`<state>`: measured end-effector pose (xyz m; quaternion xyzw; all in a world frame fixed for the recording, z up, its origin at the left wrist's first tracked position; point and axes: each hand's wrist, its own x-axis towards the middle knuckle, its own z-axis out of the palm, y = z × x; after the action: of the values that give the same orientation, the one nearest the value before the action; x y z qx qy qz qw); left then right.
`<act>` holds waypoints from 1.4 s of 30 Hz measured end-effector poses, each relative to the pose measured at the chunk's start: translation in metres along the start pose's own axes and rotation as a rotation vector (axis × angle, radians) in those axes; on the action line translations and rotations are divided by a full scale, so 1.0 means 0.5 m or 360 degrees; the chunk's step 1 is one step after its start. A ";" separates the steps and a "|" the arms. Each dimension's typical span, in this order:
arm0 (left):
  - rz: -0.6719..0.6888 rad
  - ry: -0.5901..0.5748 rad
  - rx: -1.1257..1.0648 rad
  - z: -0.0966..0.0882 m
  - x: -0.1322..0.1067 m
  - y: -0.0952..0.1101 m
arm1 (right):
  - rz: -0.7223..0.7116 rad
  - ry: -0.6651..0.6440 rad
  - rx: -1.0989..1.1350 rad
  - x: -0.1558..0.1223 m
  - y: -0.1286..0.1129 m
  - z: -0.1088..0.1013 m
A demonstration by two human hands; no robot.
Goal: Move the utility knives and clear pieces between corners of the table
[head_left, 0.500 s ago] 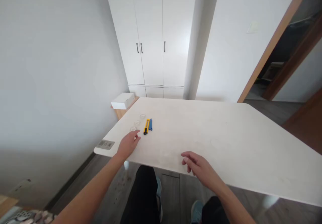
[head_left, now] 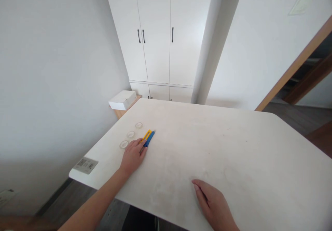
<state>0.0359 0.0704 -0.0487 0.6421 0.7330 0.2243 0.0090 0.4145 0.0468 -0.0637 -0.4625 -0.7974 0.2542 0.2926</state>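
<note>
My left hand (head_left: 132,156) is over the lower ends of two utility knives at the left of the white table. Its fingers lie across the yellow utility knife (head_left: 147,134), and the thumb is against the blue utility knife (head_left: 149,138). The black end of the yellow one is hidden under the hand. Just left of the fingertips lies a clear tape roll (head_left: 124,144), with two more clear rolls (head_left: 130,134) (head_left: 139,125) in a row behind it. My right hand (head_left: 211,201) rests near the table's front edge, thumb and fingers pressed together with nothing seen in them.
The white table (head_left: 207,134) has a grey printed label (head_left: 86,165) at its front left corner. Beyond its far left corner, a white box (head_left: 122,100) sits on a wooden stand. A white wardrobe (head_left: 155,33) stands behind, and a wood-framed doorway is at the right.
My left hand has reached onto the two knives, which now lie at more of a slant. The fingers of my right hand have come together. The view has shifted closer to the table.
</note>
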 end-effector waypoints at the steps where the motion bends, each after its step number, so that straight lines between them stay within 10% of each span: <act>1: -0.0001 0.0012 0.0019 -0.005 -0.003 0.000 | -0.0017 -0.0013 -0.0014 0.000 -0.004 -0.002; 7: -0.0398 0.0259 0.0376 -0.052 -0.007 -0.052 | -0.0034 0.0029 -0.0112 0.020 -0.022 -0.022; 11: -0.0611 0.0065 0.0389 -0.076 0.000 -0.109 | -0.0017 0.0099 -0.0225 0.025 -0.032 -0.020; 28: -0.0279 -0.0532 0.0401 -0.088 0.188 -0.129 | -0.0096 0.0057 -0.0543 0.022 -0.026 -0.012; 42: -0.0042 -0.0738 0.0341 -0.088 0.304 -0.058 | -0.0049 0.0051 -0.0393 0.015 -0.028 -0.018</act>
<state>-0.0309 0.1981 0.0228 0.6641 0.7392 -0.0081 0.1117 0.4096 0.0486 -0.0462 -0.4868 -0.8249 0.1421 0.2498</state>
